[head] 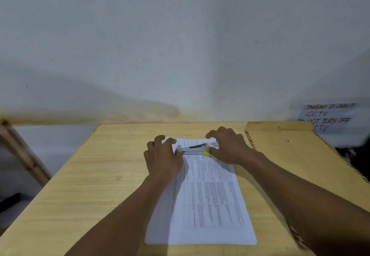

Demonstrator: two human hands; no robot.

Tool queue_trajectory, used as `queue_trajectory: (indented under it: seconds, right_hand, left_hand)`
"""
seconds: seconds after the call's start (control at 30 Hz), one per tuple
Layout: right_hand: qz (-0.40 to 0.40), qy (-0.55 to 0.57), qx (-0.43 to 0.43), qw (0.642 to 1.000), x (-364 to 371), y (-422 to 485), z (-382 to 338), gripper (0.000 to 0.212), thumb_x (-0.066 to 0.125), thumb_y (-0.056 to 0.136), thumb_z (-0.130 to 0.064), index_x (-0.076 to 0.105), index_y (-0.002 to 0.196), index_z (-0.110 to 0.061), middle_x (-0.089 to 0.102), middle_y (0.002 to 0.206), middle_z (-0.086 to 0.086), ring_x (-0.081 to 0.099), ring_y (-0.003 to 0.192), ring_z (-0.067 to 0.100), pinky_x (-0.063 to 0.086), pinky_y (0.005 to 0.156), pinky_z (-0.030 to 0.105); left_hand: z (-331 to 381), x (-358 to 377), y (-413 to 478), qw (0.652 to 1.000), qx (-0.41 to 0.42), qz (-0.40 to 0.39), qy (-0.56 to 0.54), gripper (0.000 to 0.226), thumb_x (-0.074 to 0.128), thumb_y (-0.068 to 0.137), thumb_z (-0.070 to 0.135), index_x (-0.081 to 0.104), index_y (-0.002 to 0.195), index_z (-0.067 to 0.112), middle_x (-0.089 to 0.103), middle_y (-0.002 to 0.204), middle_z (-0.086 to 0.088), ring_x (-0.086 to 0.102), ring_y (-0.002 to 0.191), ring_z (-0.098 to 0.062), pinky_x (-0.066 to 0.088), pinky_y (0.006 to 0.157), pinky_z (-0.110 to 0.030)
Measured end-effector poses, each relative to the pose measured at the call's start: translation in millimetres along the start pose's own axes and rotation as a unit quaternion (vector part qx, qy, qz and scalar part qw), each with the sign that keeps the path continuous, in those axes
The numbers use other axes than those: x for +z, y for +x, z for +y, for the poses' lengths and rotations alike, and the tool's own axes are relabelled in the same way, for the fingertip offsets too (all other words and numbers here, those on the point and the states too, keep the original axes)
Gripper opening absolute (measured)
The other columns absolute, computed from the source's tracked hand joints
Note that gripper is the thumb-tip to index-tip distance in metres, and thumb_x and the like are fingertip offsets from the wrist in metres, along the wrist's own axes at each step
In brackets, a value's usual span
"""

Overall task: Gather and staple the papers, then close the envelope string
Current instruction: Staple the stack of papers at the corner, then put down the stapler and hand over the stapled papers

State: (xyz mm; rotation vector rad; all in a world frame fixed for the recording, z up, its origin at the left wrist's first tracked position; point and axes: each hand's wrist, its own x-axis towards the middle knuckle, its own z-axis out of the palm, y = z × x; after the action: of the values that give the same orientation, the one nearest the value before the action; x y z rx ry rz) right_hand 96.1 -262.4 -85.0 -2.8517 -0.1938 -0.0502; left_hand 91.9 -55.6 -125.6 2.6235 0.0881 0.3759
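Step in hand, as judged: stapling the papers [210,195]. The stack lies lengthwise on the tabletop [90,175], edges roughly aligned, with the stapler [195,148] laid across its far end.

Hand positions:
- The left hand [163,155] rests on the far left corner of the stack. Its fingers are bent with the tips down, and the thumb sits at the stapler's left tip. It grips nothing visible.
- The right hand [228,147] brackets the stapler's right end, thumb against the yellow part, fingers arched over the far side. Whether it actually clamps the tool cannot be told.

To do the step well:
1. Put the left hand's weight on the corner so the sheets do not fan.
2. Seat the full thickness of the stack in the stapler's mouth, just inside the edge.
3. Press straight down once, firmly.

Materials:
- The papers are thin, flexible white sheets printed with tables.
- The stapler is a slim bar of bright metal with yellow plastic.
- The envelope [290,155], right of the papers, is flat brown paper with a striped border.
- The tabletop is pale, matte wood grain.
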Motion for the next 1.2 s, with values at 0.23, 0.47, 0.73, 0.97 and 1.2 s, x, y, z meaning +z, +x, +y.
queue_trajectory:
  seconds: [0.23, 0.47, 0.73, 0.97, 1.2]
  right_hand:
    - [0.004, -0.011, 0.143, 0.990, -38, -63, 76, 0.051, 0.059, 0.091, -0.054, 0.053, 0.135, -0.028, 0.046, 0.140, 0.005, 0.041, 0.133, 0.028, 0.040, 0.103, 0.044]
    - [-0.027, -0.041, 0.238, 0.970, -39, -125, 132, 0.060, 0.056, 0.088, -0.061, 0.049, 0.139, -0.030, 0.044, 0.142, 0.007, 0.041, 0.130, 0.031, 0.042, 0.099, 0.046]
    - [-0.008, -0.040, 0.219, 0.975, -32, -144, 151, 0.051, 0.053, 0.091, -0.056, 0.048, 0.136, -0.032, 0.044, 0.139, 0.003, 0.040, 0.129, 0.028, 0.042, 0.098, 0.048]
    - [-0.038, -0.023, 0.227, 0.973, -38, -147, 166, 0.057, 0.052, 0.090, -0.058, 0.042, 0.142, -0.035, 0.039, 0.142, 0.006, 0.037, 0.133, 0.031, 0.042, 0.104, 0.053]
    - [-0.063, -0.011, 0.239, 0.969, -49, -150, 180, 0.035, 0.051, 0.092, -0.045, 0.053, 0.125, -0.035, 0.046, 0.131, 0.002, 0.053, 0.117, 0.028, 0.046, 0.100, 0.050]
  left_hand:
    - [82, 11, -23, 0.982, 0.169, -0.078, -0.038, 0.044, 0.057, 0.094, 0.026, 0.057, 0.137, 0.026, 0.051, 0.146, 0.001, 0.045, 0.131, -0.028, 0.040, 0.103, -0.041]
    - [150, 47, -63, 0.922, 0.321, -0.215, 0.001, 0.057, 0.051, 0.088, 0.036, 0.049, 0.145, 0.026, 0.050, 0.152, 0.003, 0.043, 0.139, -0.026, 0.040, 0.111, -0.043]
    - [167, 49, -77, 0.882, 0.411, -0.222, 0.060, 0.044, 0.045, 0.084, 0.040, 0.072, 0.118, 0.031, 0.070, 0.125, 0.006, 0.061, 0.116, -0.022, 0.048, 0.100, -0.041]
    - [183, 36, -94, 0.854, 0.440, -0.279, -0.012, 0.033, 0.054, 0.093, 0.025, 0.074, 0.119, 0.027, 0.077, 0.114, 0.007, 0.068, 0.102, -0.014, 0.053, 0.092, -0.035]
    - [191, 44, -76, 0.867, 0.438, -0.228, 0.062, 0.036, 0.053, 0.093, 0.032, 0.068, 0.126, 0.026, 0.067, 0.131, 0.001, 0.058, 0.119, -0.024, 0.048, 0.099, -0.042]
